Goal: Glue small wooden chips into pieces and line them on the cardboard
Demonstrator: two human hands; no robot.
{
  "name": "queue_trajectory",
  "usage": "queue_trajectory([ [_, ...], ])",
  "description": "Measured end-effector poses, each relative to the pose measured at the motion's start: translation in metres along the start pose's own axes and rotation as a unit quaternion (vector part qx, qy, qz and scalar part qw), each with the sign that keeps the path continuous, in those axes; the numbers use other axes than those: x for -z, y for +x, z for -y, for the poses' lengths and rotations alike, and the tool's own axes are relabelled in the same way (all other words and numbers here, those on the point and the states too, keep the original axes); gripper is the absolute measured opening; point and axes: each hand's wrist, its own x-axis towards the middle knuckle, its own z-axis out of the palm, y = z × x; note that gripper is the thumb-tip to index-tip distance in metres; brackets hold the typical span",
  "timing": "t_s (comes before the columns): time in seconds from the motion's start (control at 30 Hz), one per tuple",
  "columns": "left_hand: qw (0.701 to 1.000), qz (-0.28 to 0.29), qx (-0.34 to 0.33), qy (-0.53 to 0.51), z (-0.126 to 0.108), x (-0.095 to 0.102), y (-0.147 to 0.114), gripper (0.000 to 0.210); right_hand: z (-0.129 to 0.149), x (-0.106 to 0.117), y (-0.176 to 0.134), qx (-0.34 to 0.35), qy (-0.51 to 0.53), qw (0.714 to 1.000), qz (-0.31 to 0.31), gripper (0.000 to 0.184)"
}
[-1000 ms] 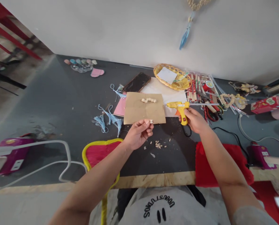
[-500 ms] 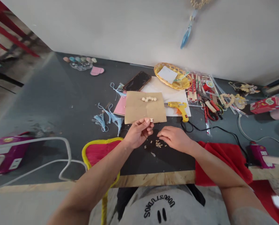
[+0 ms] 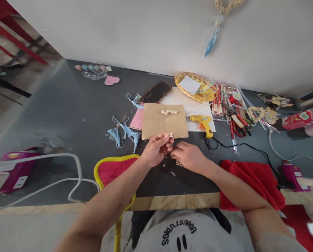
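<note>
My left hand [image 3: 158, 148] is closed in a pinch, with a small cream-coloured piece [image 3: 171, 135] between thumb and forefinger at the near edge of the brown paper sheet [image 3: 156, 122]. Right beside it, my right hand [image 3: 189, 156] has its fingers pressed together, their tips close to the left fingers. Whatever they hold, if anything, is hidden. Partly under my right hand lies a pile of tiny pale pieces [image 3: 178, 163]. A short row of knobbly cream pieces [image 3: 169, 112] rests on the brown sheet.
A yellow glue gun [image 3: 202, 122] lies right of the sheet, its black cord trailing right. Behind are a phone [image 3: 156, 92] and a wicker basket [image 3: 195, 87]. Blue tassels [image 3: 127, 131] lie left; pliers [image 3: 236, 119] and packaged sticks right. A red cloth [image 3: 251, 183] overhangs the front edge.
My right hand has moved left from beside the pile of tiny pieces to my left hand, now covering part of the pile. The left hand keeps its pinch. The view has shifted slightly.
</note>
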Motion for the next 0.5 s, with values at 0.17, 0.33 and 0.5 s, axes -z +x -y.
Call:
queue_trajectory([
  [0.17, 0.999, 0.008, 0.046, 0.019, 0.004, -0.002, -0.002, 0.027, 0.000, 0.018, -0.010, -0.119, 0.175, 0.943, -0.258, 0.006],
  [0.33, 0.994, 0.037, 0.087, 0.052, 0.009, 0.000, -0.004, 0.027, 0.001, 0.018, -0.009, -0.129, 0.213, 0.924, -0.291, 0.003],
  [0.5, 0.991, 0.047, 0.100, 0.068, 0.010, 0.001, -0.005, 0.028, 0.002, 0.013, -0.008, -0.117, 0.225, 0.928, -0.274, 0.005],
])
